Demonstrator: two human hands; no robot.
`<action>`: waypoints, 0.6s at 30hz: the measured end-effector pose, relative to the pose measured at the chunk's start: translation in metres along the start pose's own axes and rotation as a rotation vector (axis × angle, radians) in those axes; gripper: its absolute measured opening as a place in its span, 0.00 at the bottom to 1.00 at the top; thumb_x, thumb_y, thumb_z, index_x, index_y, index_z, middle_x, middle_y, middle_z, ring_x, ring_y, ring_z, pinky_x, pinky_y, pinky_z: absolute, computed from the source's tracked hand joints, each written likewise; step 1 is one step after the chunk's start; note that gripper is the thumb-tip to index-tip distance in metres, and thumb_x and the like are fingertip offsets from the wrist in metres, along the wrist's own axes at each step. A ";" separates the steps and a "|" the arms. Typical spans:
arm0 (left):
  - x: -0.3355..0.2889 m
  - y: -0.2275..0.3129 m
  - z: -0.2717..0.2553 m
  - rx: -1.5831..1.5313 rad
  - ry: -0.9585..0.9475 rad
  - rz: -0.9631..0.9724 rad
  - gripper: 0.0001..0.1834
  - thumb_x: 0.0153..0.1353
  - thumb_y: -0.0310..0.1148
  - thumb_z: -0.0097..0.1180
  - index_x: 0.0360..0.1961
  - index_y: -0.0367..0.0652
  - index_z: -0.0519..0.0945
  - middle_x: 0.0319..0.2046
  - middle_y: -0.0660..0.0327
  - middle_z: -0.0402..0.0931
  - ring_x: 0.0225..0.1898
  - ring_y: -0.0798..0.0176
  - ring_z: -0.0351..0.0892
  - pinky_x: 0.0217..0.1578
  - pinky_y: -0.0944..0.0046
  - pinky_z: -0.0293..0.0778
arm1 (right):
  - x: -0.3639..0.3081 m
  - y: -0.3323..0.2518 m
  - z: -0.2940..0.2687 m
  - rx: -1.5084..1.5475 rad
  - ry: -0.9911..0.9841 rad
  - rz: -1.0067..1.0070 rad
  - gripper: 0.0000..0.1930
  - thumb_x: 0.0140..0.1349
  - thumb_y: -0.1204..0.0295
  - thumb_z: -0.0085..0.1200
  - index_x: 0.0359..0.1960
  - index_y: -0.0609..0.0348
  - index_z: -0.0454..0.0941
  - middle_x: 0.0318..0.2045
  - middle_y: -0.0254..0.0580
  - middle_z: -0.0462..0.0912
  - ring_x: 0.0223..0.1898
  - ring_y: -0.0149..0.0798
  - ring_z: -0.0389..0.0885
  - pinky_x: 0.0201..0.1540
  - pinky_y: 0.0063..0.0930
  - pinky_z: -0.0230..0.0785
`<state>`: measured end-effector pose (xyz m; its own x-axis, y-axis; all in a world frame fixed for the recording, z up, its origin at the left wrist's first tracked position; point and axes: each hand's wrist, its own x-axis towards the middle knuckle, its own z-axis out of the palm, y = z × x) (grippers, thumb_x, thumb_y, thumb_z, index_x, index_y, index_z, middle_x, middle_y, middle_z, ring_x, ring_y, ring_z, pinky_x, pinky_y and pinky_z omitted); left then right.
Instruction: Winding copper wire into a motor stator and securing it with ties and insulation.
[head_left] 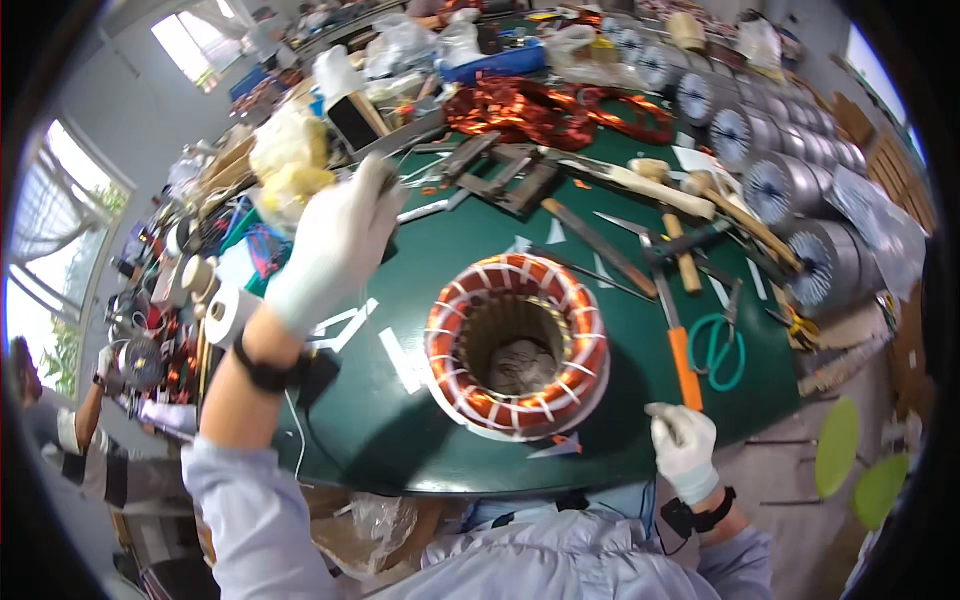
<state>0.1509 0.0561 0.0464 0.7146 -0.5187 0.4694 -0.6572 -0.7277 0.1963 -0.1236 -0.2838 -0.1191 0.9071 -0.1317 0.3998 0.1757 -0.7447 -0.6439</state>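
A ring-shaped motor stator with copper windings, bound round with white lacing, stands upright on the green table in front of me. My left hand, in a white glove, is raised to the left of the stator and apart from it. Its fingers are closed; what they hold, if anything, cannot be made out. Low on the right, by the table edge, is my right hand, also gloved. Its fingers are curled together near the end of an orange-handled blade, and their contents are hidden. Teal-handled scissors lie just beyond.
Hammers, a flat file and metal clamp frames crowd the table's far right. Copper coils lie at the back, with wire spools along the right. White paper strips lie left of the stator. Another person works far left.
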 end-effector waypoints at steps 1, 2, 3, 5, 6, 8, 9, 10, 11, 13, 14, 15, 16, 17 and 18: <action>0.017 -0.029 0.002 0.062 0.060 0.109 0.10 0.71 0.35 0.55 0.47 0.41 0.72 0.26 0.43 0.79 0.30 0.37 0.82 0.31 0.44 0.76 | 0.005 -0.002 0.009 -0.070 -0.062 -0.126 0.08 0.57 0.81 0.58 0.36 0.62 0.87 0.20 0.42 0.79 0.21 0.41 0.79 0.27 0.36 0.70; 0.035 -0.055 0.000 0.157 0.066 0.076 0.11 0.71 0.35 0.55 0.47 0.41 0.72 0.27 0.44 0.80 0.31 0.38 0.83 0.31 0.44 0.76 | 0.008 -0.006 0.014 -0.150 -0.113 -0.254 0.07 0.56 0.81 0.59 0.35 0.60 0.87 0.20 0.42 0.78 0.21 0.44 0.78 0.26 0.38 0.69; 0.053 -0.088 0.002 0.203 0.123 0.139 0.11 0.71 0.36 0.55 0.48 0.42 0.73 0.28 0.45 0.81 0.32 0.39 0.83 0.31 0.45 0.77 | 0.009 -0.009 0.017 -0.126 -0.079 -0.214 0.08 0.54 0.81 0.60 0.34 0.59 0.87 0.19 0.41 0.78 0.20 0.44 0.77 0.26 0.39 0.68; 0.084 -0.104 -0.006 0.354 0.051 0.030 0.16 0.70 0.40 0.56 0.52 0.42 0.73 0.34 0.45 0.83 0.36 0.39 0.84 0.37 0.44 0.79 | 0.003 0.000 0.019 -0.050 -0.039 -0.081 0.09 0.53 0.82 0.61 0.36 0.59 0.86 0.20 0.42 0.78 0.20 0.45 0.77 0.26 0.38 0.68; 0.096 -0.095 -0.015 0.477 -0.053 -0.083 0.20 0.69 0.43 0.57 0.54 0.43 0.74 0.38 0.45 0.84 0.40 0.39 0.85 0.40 0.44 0.80 | 0.000 0.004 0.020 -0.039 -0.020 -0.051 0.09 0.53 0.82 0.61 0.36 0.59 0.86 0.20 0.42 0.78 0.20 0.45 0.77 0.26 0.38 0.68; 0.097 -0.112 -0.006 0.576 -0.038 -0.096 0.27 0.67 0.50 0.58 0.60 0.44 0.73 0.42 0.44 0.84 0.43 0.39 0.85 0.44 0.44 0.80 | 0.001 0.004 0.018 -0.077 -0.056 -0.063 0.09 0.53 0.83 0.60 0.35 0.60 0.86 0.20 0.43 0.78 0.21 0.46 0.77 0.26 0.38 0.68; 0.095 -0.121 0.000 0.674 -0.019 -0.100 0.35 0.66 0.57 0.59 0.65 0.44 0.72 0.45 0.44 0.85 0.46 0.39 0.85 0.49 0.45 0.80 | 0.001 0.004 0.019 -0.092 -0.051 -0.047 0.09 0.52 0.84 0.59 0.35 0.60 0.86 0.19 0.42 0.78 0.21 0.45 0.77 0.26 0.38 0.67; 0.088 -0.132 0.004 0.680 -0.028 -0.111 0.35 0.66 0.57 0.59 0.65 0.44 0.72 0.45 0.44 0.85 0.46 0.39 0.85 0.49 0.45 0.80 | 0.000 0.005 0.021 -0.106 -0.047 -0.031 0.10 0.52 0.84 0.58 0.34 0.59 0.85 0.19 0.42 0.78 0.20 0.45 0.76 0.26 0.38 0.67; 0.081 -0.147 0.011 0.582 -0.253 -0.241 0.42 0.62 0.60 0.62 0.68 0.42 0.68 0.52 0.41 0.81 0.54 0.38 0.81 0.55 0.46 0.76 | -0.001 0.007 0.021 -0.089 -0.016 -0.051 0.11 0.51 0.85 0.58 0.34 0.59 0.85 0.19 0.39 0.77 0.20 0.44 0.75 0.26 0.37 0.65; 0.056 -0.177 0.023 0.425 -0.591 -0.399 0.55 0.55 0.63 0.69 0.74 0.37 0.62 0.63 0.37 0.73 0.65 0.39 0.74 0.65 0.49 0.70 | -0.002 0.007 0.023 -0.095 -0.008 -0.064 0.11 0.51 0.85 0.57 0.35 0.60 0.85 0.19 0.38 0.76 0.20 0.42 0.74 0.26 0.36 0.65; 0.034 -0.193 0.029 0.367 -0.704 -0.426 0.61 0.52 0.63 0.71 0.76 0.34 0.58 0.67 0.35 0.69 0.69 0.41 0.70 0.69 0.51 0.66 | -0.002 0.006 0.022 -0.105 0.011 -0.077 0.11 0.51 0.85 0.57 0.35 0.60 0.85 0.19 0.37 0.76 0.20 0.41 0.73 0.26 0.35 0.64; 0.009 -0.213 0.033 0.329 -0.695 -0.394 0.69 0.43 0.71 0.72 0.76 0.36 0.57 0.70 0.37 0.66 0.71 0.44 0.67 0.68 0.48 0.66 | -0.001 0.005 0.023 -0.097 -0.003 -0.079 0.11 0.50 0.86 0.57 0.35 0.60 0.85 0.21 0.37 0.77 0.21 0.41 0.74 0.26 0.35 0.64; -0.012 -0.216 0.041 0.400 -0.693 -0.397 0.70 0.43 0.68 0.74 0.77 0.34 0.55 0.69 0.36 0.65 0.71 0.40 0.66 0.69 0.48 0.65 | 0.000 0.006 0.024 -0.095 -0.013 -0.082 0.11 0.50 0.86 0.57 0.35 0.60 0.85 0.21 0.37 0.77 0.21 0.41 0.74 0.26 0.35 0.64; -0.027 -0.206 0.050 0.335 -0.638 -0.459 0.68 0.43 0.65 0.74 0.77 0.36 0.56 0.68 0.37 0.66 0.70 0.39 0.66 0.69 0.46 0.63 | 0.001 0.008 0.024 -0.095 -0.013 -0.102 0.11 0.50 0.86 0.56 0.35 0.61 0.84 0.21 0.38 0.78 0.21 0.41 0.74 0.27 0.36 0.64; -0.039 -0.192 0.059 0.274 -0.578 -0.522 0.67 0.43 0.63 0.75 0.76 0.37 0.56 0.67 0.38 0.67 0.70 0.38 0.66 0.70 0.45 0.61 | 0.002 0.009 0.025 -0.093 -0.011 -0.126 0.11 0.50 0.86 0.56 0.35 0.61 0.84 0.22 0.38 0.78 0.22 0.42 0.75 0.27 0.36 0.65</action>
<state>0.2633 0.1896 -0.0605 0.9716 -0.1781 -0.1558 -0.1781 -0.9839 0.0140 -0.1108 -0.2744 -0.1403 0.8843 -0.0271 0.4661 0.2525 -0.8120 -0.5262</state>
